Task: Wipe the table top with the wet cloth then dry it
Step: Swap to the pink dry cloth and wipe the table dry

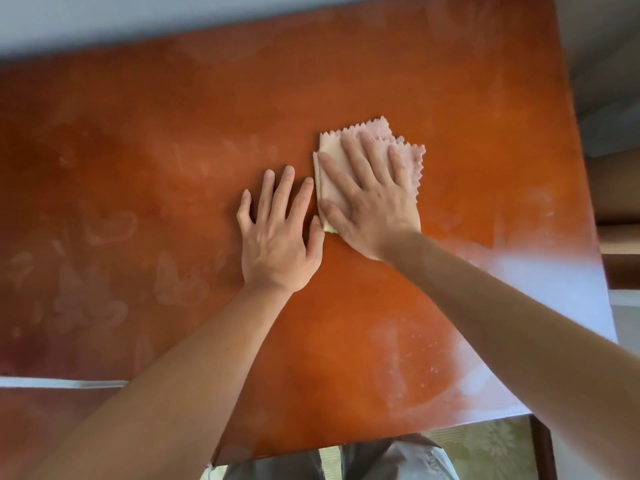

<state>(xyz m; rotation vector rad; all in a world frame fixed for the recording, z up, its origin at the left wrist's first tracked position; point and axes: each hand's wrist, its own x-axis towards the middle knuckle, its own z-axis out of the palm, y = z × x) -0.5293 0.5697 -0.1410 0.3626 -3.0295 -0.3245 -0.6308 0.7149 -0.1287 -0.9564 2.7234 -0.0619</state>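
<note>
Cloth (pixel 401 147), pink and folded, is pressed flat on the table top (pixel 138 150) by the right hand (pixel 370 202), fingers straight. At its 8 o'clock, the left hand (pixel 277 244) is laid flat, fingers spread, on bare wood.

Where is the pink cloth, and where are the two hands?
pink cloth (pixel 407 157): head view, on its zigzag-edged right part beside the fingers.
right hand (pixel 372 199): head view, on the back of the hand pressing flat on the cloth.
left hand (pixel 277 244): head view, on the back of the hand, flat on the table.
</note>
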